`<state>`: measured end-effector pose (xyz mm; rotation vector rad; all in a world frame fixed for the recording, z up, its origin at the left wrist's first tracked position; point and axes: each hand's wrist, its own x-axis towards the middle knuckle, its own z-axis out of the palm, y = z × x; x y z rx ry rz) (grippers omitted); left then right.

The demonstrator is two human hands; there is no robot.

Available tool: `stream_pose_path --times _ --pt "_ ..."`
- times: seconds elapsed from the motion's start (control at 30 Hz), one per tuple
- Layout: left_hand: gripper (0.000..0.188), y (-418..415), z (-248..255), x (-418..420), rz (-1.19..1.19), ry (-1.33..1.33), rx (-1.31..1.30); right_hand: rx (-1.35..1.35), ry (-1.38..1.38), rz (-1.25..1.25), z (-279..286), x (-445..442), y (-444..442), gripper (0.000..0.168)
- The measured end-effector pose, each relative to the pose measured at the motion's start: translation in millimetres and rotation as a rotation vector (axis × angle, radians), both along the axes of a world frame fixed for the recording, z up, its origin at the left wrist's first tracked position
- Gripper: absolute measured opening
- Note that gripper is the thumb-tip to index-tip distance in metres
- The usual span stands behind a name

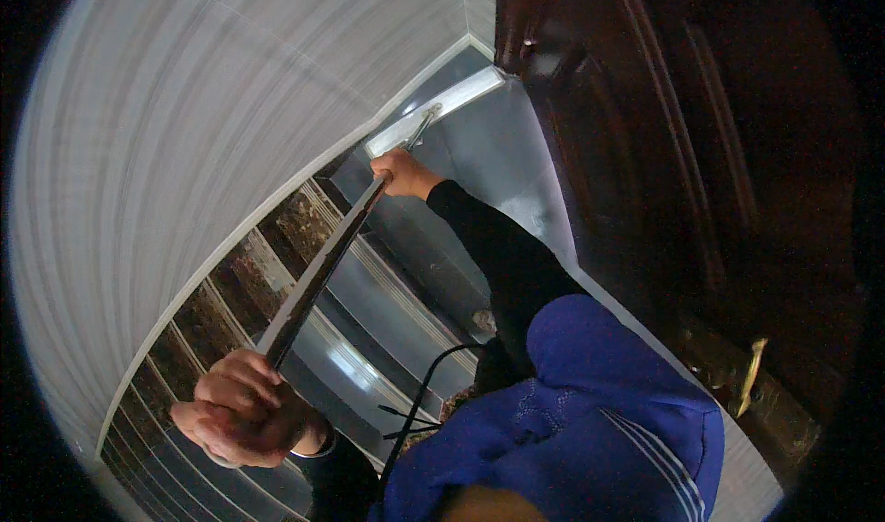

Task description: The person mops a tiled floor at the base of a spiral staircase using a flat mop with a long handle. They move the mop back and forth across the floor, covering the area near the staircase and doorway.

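Note:
My left hand (242, 408), at the lower left, is closed around the upper end of a long mop handle (325, 259). Farther down, my right hand (406, 174) grips the same handle close to the mop head. A flat, wide, white mop head (435, 111) lies on the grey floor (484, 149), angled between the tiled wall and the dark door. Its far end is at the corner near the door's edge. A metal joint links the handle to the mop head.
A grey streaked tile wall (207, 107) with a pale skirting edge runs along the left. Stairs with grooved edges (352, 366) descend at the lower left. To the right stands a dark brown door (664, 176) with a brass-coloured handle (752, 377). A black cable (418, 404) hangs before my body.

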<state>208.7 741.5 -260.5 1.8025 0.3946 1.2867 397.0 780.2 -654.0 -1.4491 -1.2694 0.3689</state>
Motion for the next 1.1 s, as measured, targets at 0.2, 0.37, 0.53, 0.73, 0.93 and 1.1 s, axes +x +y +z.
stream_pose_path --times 0.2,0.37,0.53,0.73,0.93,1.1 --pt "0.032 -63 39 -49 0.053 0.011 -0.065 -0.030 0.042 -0.073 37 -67 -97 0.023" --pt "0.030 -120 71 -84 -0.123 -0.033 -0.137 -0.142 0.119 -0.041 60 -124 -191 0.020" --pt "0.029 -152 99 -107 -0.134 0.002 -0.172 -0.277 0.173 -0.006 84 -180 -259 0.019" --pt "0.026 -196 116 -131 -0.101 0.046 -0.217 -0.315 0.249 0.078 105 -228 -333 0.019" --pt "0.028 -224 114 -154 0.160 -0.075 -0.328 -0.427 0.270 0.219 96 -248 -362 0.021" --pt "0.024 -245 115 -179 0.168 -0.136 -0.364 -0.546 0.159 0.129 117 -233 -474 0.029"
